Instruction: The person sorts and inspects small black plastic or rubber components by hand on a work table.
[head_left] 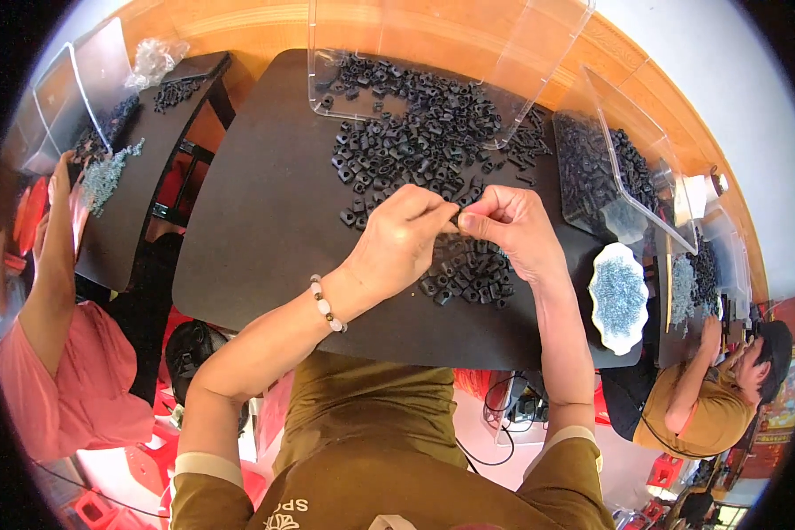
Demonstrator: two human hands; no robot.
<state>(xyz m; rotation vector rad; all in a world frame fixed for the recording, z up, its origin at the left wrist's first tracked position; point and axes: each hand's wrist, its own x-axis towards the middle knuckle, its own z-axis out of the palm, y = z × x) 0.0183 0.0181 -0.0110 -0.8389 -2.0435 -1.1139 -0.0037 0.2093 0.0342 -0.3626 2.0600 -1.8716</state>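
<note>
Both hands meet above the middle of the dark worktop. The left hand and right hand have their fingers pinched together on one small black plastic part, held between them. Too many loose black parts to count lie in two heaps: one beyond the hands, one beneath them. One blue-speckled dish sits near the right edge.

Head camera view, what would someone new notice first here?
Probably the two hands meeting mid-table: the left hand and right hand pinch a small black part between their fingertips. Beyond them, a heap of black plastic parts spills from a clear plastic tray across the dark table. At the right edge sits a leaf-shaped dish of tiny metal pieces.
</note>
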